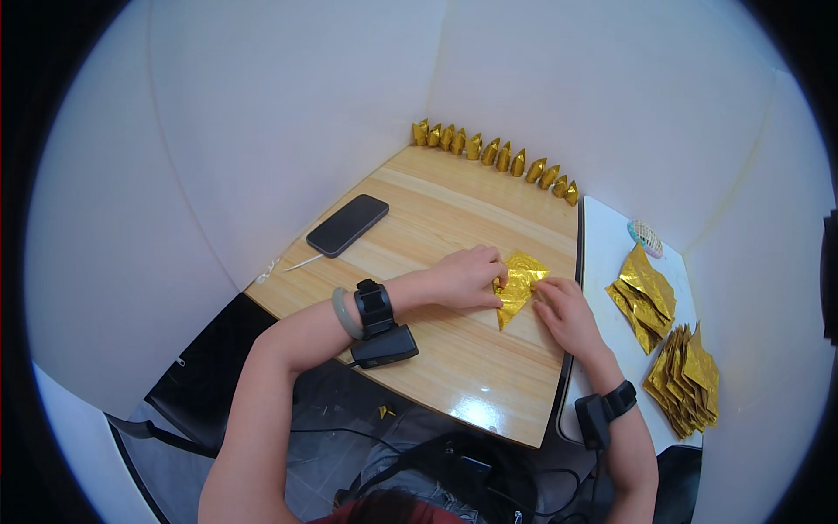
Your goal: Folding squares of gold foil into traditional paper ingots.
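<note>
White walls (288, 87) surround the wooden table (419, 210). Toward its three o'clock side is the gold foil (525, 276): my left hand (467, 278), fingers curled, pinches its nine o'clock edge; my right hand (567, 316) pinches its three o'clock corner.

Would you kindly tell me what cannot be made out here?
Head view, gold foil piece: its left edge is partly covered by the left hand.
Head view, lower gold stack: its overlapping layers hide their exact number.
Head view, golden bit on the floor: too small to identify.
Head view, dark object at right: cut off by the picture's rim.
</note>
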Tool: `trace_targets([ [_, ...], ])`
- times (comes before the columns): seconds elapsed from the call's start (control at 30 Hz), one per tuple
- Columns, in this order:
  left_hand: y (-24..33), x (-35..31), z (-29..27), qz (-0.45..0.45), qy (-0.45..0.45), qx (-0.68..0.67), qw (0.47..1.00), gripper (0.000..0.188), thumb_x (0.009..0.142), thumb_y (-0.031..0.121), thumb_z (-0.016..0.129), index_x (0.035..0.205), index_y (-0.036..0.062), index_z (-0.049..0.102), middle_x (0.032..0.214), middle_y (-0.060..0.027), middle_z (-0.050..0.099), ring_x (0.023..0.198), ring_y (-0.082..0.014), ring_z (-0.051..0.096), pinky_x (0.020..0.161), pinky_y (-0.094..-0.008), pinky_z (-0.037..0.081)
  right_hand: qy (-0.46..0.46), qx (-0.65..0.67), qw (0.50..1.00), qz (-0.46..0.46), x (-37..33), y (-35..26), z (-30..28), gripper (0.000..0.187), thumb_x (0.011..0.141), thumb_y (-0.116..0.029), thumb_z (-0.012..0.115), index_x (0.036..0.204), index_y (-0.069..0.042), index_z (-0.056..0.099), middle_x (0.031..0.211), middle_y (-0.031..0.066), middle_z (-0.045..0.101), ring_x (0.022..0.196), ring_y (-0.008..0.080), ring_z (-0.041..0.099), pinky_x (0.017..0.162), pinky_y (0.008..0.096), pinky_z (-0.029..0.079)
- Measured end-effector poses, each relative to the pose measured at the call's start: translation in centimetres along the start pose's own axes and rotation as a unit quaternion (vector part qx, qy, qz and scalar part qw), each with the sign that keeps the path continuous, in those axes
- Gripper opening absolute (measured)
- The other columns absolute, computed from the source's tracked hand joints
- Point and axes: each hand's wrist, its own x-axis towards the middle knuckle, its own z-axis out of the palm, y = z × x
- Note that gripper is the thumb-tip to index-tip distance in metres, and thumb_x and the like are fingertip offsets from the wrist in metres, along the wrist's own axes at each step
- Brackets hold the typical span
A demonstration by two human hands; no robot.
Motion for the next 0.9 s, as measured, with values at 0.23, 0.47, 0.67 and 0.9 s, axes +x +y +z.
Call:
trace_targets([
  [0.23, -1.3, 0.3, 0.2, 0.051, -0.030, -0.104, 0.993, 0.028, 0.070, 0.024, 0.068, 0.094, 0.0100, 0.061, 0.102, -0.0124, 0.052, 0.103, -0.0304, 0.046, 0.087, -0.0368, 0.039, 0.015, -0.040, 0.994, 0.097, -0.3, 2.5, 0.3, 0.047, 0.078, -0.014, 0.057, 0.122, -0.001, 0.043, 0.116, 0.0188, 0.051, 0.102, 0.0295, 0.050, 0.089, 0.0352, 0.040],
  [0.47, -1.6, 0.4, -0.1, 0.071, -0.059, -0.137, 0.986, 0.021, 0.071, 0.015, 0.064, 0.092, 0.0108, 0.062, 0.106, -0.0117, 0.051, 0.105, -0.0295, 0.045, 0.090, -0.0355, 0.037, 0.058, 0.282, 0.943, 0.167, 0.4, 0.7, -0.6, 0.041, 0.082, -0.009, 0.050, 0.122, -0.001, 0.043, 0.114, 0.0106, 0.053, 0.093, 0.0154, 0.056, 0.081, 0.0261, 0.045],
  [0.67, -1.4, 0.7, -0.7, 0.098, -0.124, -0.227, 0.961, 0.016, 0.073, 0.006, 0.058, 0.087, 0.0085, 0.063, 0.112, -0.0101, 0.051, 0.109, -0.0260, 0.045, 0.095, -0.0335, 0.034, 0.013, 0.452, 0.874, 0.177, 0.2, 1.8, -1.8, 0.044, 0.076, 0.005, 0.040, 0.118, -0.002, 0.048, 0.113, 0.0050, 0.053, 0.098, 0.0115, 0.053, 0.087, 0.0250, 0.042],
  [0.9, -2.2, 0.6, -1.4, 0.079, -0.170, -0.275, 0.943, 0.017, 0.073, 0.000, 0.055, 0.085, 0.0072, 0.065, 0.112, -0.0077, 0.053, 0.111, -0.0224, 0.045, 0.096, -0.0313, 0.034, -0.090, 0.307, 0.943, 0.093, 0.0, 1.5, -2.9, 0.039, 0.067, 0.014, 0.044, 0.098, -0.003, 0.063, 0.102, 0.0048, 0.059, 0.097, 0.0139, 0.053, 0.085, 0.0254, 0.041],
])
